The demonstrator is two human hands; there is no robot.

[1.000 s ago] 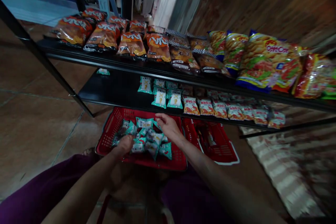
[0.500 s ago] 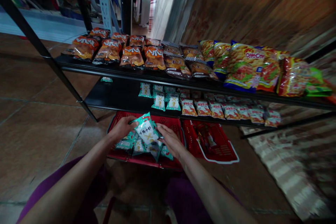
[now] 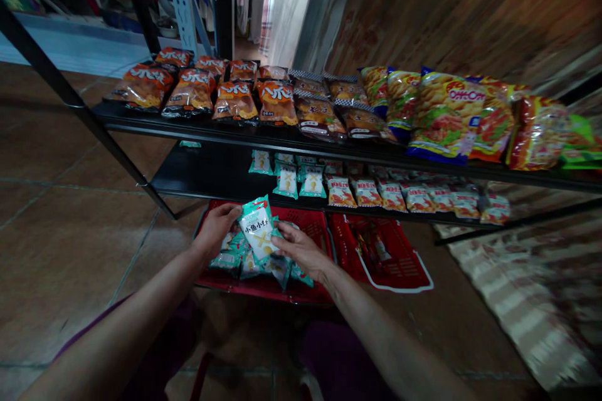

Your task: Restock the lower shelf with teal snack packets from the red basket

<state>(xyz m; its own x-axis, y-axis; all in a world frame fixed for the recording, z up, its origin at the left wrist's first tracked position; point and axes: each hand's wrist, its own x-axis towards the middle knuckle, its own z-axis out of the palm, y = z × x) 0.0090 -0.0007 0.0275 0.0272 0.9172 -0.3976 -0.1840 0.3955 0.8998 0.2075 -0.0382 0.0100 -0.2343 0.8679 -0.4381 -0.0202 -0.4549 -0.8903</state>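
Note:
Both my hands hold up a teal snack packet (image 3: 256,227) above a red basket (image 3: 310,224) on the floor. My left hand (image 3: 217,228) grips its upper left edge. My right hand (image 3: 297,247) pinches its lower right side. More teal packets (image 3: 244,260) lie heaped in the basket under my hands. On the low black shelf (image 3: 207,175) just beyond stand a few teal packets (image 3: 286,178) and a row of red-and-white packets (image 3: 399,195).
A second red basket (image 3: 390,257) sits to the right of the first. The upper shelf (image 3: 226,131) carries orange chip bags (image 3: 235,99) and larger colourful bags (image 3: 446,114). Slanted black shelf legs (image 3: 94,119) stand at left. Tiled floor lies at left, a striped mat (image 3: 517,301) at right.
My hands rose out of the heap in the basket with one teal packet, which now stands more upright between them. The view shifted slightly.

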